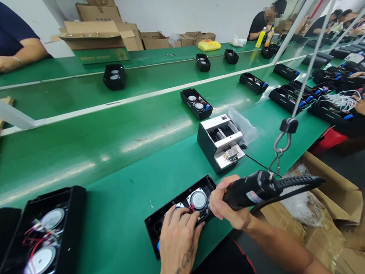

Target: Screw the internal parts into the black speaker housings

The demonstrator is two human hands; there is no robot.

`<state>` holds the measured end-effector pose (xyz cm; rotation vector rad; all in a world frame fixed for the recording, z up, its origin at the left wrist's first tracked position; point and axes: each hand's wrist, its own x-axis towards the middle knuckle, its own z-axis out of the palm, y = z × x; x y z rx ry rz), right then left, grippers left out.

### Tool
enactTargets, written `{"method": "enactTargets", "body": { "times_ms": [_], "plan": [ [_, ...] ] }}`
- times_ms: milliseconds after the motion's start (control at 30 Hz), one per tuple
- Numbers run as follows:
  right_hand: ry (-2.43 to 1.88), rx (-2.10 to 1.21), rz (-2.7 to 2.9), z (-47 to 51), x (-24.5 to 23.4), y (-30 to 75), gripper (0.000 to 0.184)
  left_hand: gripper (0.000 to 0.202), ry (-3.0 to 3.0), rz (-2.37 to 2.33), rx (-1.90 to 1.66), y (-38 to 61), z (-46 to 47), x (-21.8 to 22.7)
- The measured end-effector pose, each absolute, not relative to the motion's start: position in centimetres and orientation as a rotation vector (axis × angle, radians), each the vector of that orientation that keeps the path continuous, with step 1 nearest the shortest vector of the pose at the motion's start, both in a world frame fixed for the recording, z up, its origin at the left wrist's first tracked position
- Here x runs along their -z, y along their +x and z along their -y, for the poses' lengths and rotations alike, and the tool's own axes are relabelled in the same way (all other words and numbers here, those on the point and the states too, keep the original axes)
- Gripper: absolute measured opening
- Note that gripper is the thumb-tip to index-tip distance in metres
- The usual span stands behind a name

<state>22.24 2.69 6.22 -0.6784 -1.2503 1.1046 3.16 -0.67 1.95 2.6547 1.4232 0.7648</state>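
Pressing a black speaker case [161,225] near the front edge of the green assembly bench [126,264]

The right hand [229,205] is gripping an electric screwdriver [255,190] pointing left along the case's diagonal length; the left hand [180,238] is spreading over it, the bit seemingly hidden.

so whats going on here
A person at a green assembly bench is working on an open black speaker housing. Their left hand presses on the housing beside a round speaker driver, while their right hand grips a black electric screwdriver above it. More black housings sit along the bench, and a co-worker sits across it.
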Motion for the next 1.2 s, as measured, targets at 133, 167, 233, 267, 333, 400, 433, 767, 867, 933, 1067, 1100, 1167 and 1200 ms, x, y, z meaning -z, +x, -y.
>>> {"method": "enactTargets", "body": {
  "times_ms": [133, 167, 233, 267, 333, 400, 433, 767, 867, 933, 1067, 1100, 1167, 1200],
  "plan": [
    [-0.545, -1.027, 1.274, -2.9, -7.9, 22.2, 0.026, 0.012, 2.670, -1.435, -0.780, 3.0, 0.6, -2.0],
    [-0.520, -1.034, 1.262, -2.9, -8.2, 22.2, 0.026, 0.015, 2.662, -1.446, -0.799, 3.0, 0.6, -2.1],
    [-0.476, -1.050, 1.232, -2.8, -8.7, 22.3, 0.026, 0.021, 2.633, -1.466, -0.855, 3.3, 0.6, -2.4],
    [-0.461, -1.057, 1.219, -2.7, -8.9, 22.4, 0.026, 0.021, 2.614, -1.466, -0.885, 3.5, 0.6, -2.5],
    [-0.448, -1.073, 1.193, -2.4, -9.3, 22.5, 0.024, 0.015, 2.574, -1.446, -0.947, 3.9, 0.6, -2.7],
    [-0.465, -1.085, 1.163, -2.2, -9.8, 22.6, 0.022, 0.013, 2.531, -1.422, -1.008, 4.4, 0.7, -2.6],
    [-0.477, -1.078, 1.143, -2.0, -10.1, 22.7, 0.021, 0.016, 2.514, -1.406, -1.034, 4.5, 0.7, -2.6],
    [-0.492, -1.054, 1.033, -1.6, -11.4, 23.1, 0.019, 0.019, 2.506, -1.314, -1.061, 3.9, 0.7, -3.1],
    [-0.443, -1.070, 1.071, -1.6, -11.4, 23.0, 0.022, 0.020, 2.563, -1.284, -0.983, 3.6, 0.6, -2.9],
    [-0.417, -1.071, 1.109, -1.5, -11.3, 23.0, 0.024, 0.021, 2.573, -1.295, -0.968, 3.7, 0.7, -2.7],
    [-0.447, -1.052, 1.235, -1.7, -10.6, 23.0, 0.025, 0.027, 2.593, -1.376, -0.907, 3.9, 0.8, -2.4],
    [-0.464, -1.043, 1.266, -1.7, -10.3, 23.0, 0.025, 0.034, 2.597, -1.416, -0.867, 3.9, 0.8, -2.4],
    [-0.497, -1.023, 1.290, -2.0, -9.7, 23.0, 0.025, 0.038, 2.593, -1.489, -0.792, 3.9, 0.9, -2.3],
    [-0.513, -1.014, 1.287, -2.1, -9.4, 22.9, 0.025, 0.034, 2.595, -1.495, -0.774, 3.8, 0.9, -2.2]
  ]
}}
